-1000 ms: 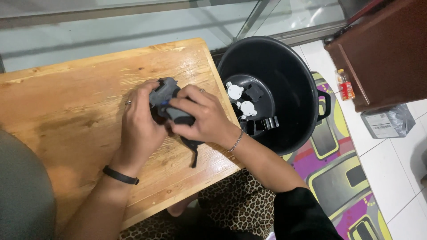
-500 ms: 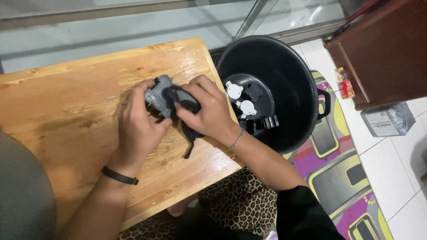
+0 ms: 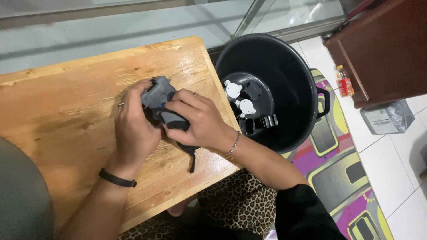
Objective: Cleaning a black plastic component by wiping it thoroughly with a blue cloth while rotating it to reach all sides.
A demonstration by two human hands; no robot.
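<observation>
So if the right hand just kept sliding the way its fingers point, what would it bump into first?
The right hand points left across the table, and its fingers already wrap the grey and black plastic part. Straight beyond that sits the left hand, gripping the same part from the other side, so it would probably press into that.

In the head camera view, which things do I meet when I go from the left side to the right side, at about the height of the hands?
Wooden table → left hand → grey plastic part held in both hands → right hand → black bucket with small parts inside → brown cabinet.
</observation>
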